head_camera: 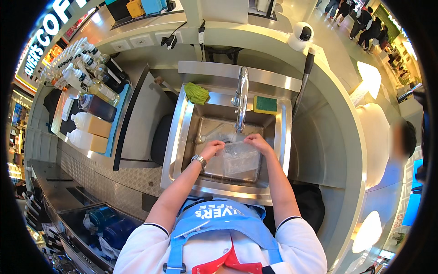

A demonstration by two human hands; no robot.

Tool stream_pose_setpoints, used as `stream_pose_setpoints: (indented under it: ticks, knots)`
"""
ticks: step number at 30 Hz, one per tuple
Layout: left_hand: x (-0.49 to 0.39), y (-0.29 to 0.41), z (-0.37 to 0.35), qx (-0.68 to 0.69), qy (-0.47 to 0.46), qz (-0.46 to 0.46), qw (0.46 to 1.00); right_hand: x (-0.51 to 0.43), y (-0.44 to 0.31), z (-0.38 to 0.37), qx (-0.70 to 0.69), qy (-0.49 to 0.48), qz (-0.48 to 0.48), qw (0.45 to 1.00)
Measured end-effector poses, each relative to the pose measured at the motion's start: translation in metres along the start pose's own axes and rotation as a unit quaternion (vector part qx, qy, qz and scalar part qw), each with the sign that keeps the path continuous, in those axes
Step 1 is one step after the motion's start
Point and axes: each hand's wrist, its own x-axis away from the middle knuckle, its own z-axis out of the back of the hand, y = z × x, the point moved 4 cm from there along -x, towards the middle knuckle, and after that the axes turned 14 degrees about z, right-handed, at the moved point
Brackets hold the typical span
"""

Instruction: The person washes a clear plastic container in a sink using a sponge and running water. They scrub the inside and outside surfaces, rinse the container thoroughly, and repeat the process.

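Observation:
A clear plastic bag or thin container (241,159) is stretched between my hands inside a stainless steel sink (172,150); which of the two it is, I cannot tell. My left hand (215,148), with a metal watch at the wrist, pinches its far left corner. At the far right corner, my right hand (259,143) grips the edge. The chrome faucet (243,99) arches over the basin, its spout just beyond the plastic. A spoon-like utensil (200,139) lies on the basin floor, left of the spout.
A green cloth (196,93) lies on the sink's back left corner, a yellow-green sponge (265,104) at the back right. Several pump bottles (99,87) crowd the left counter. A dark-handled pole (304,78) leans behind the sink. A person (374,145) is beyond the right wall.

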Motion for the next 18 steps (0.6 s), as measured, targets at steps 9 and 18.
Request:
stream_pose_setpoints:
  ticks: [9, 18]
  knots:
    - [-0.016, 0.018, 0.016, -0.184, 0.106, -0.088, 0.973, -0.041, -0.039, -0.037, 0.306, -0.086, 0.054, 0.947]
    - [-0.017, -0.011, 0.035, -0.012, 0.078, -0.067, 0.995, -0.050, -0.013, -0.044, 0.249, -0.038, -0.002, 0.968]
